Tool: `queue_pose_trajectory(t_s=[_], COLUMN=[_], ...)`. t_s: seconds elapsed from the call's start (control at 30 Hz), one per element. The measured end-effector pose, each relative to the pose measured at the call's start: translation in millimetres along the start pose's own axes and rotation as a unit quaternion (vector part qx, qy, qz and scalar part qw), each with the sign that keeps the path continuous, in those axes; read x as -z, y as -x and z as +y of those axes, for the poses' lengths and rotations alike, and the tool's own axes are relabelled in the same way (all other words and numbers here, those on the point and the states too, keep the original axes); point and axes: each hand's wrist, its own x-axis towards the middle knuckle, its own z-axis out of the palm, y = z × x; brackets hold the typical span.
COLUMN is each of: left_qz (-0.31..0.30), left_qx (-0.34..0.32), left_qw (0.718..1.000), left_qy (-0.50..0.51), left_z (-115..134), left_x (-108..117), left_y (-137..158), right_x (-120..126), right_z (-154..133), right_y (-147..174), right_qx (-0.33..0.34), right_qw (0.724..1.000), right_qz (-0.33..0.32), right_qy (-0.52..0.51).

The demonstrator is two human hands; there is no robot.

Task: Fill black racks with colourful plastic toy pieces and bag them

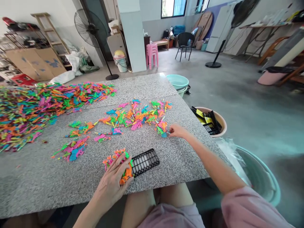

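A black plastic mesh basket (146, 162) lies near the front edge of the stone-topped table. Its left part is filled with small bright plastic toy guns (128, 171), orange, pink and green, some with flared orange ends upward; the right part shows its bare white-and-black bottom. Across this packed row lies my left hand (115, 177), fingers over the top and thumb along the near side, holding the toys together. My right hand (177, 130) reaches forward, its fingers pinched at the end of a blue toy gun (164, 135) at the right of a loose, mixed-colour spread (136, 118).
A large heap of toy guns (42, 104) covers the table's left side. Smaller clusters (76, 148) lie nearer. To the right, beyond the table edge, stand a tub with black baskets (211, 122), a teal basin (261, 177) and a turquoise basin (177, 81).
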Motion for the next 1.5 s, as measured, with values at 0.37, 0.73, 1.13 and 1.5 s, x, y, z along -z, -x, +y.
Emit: queue_pose_trajectory(t_s=[0.37, 0.73, 1.13, 1.5], left_qz=[-0.013, -0.055, -0.054, -0.055], left_qx=[0.006, 0.015, 0.025, 0.028], left_qw=[1.0, 0.997, 0.996, 0.995], left_qy=[0.026, 0.049, 0.064, 0.075], left_z=[-0.5, 4.9, 8.0, 8.4], left_x=[-1.2, 4.5, 5.1, 4.3], left_y=[-1.2, -3.6, -6.0, -5.5], right_x=[-36.1, -132.0, -126.5, -132.9], right_z=[-39.0, -145.3, -133.7, -161.5], right_y=[54.2, 88.2, 100.9, 105.0], right_qx=[0.095, 0.175, 0.076, 0.136], right_qw=[0.971, 0.932, 0.889, 0.968], right_qz=[0.126, 0.06, 0.111, 0.053], right_qy=[-0.178, -0.311, -0.439, -0.203])
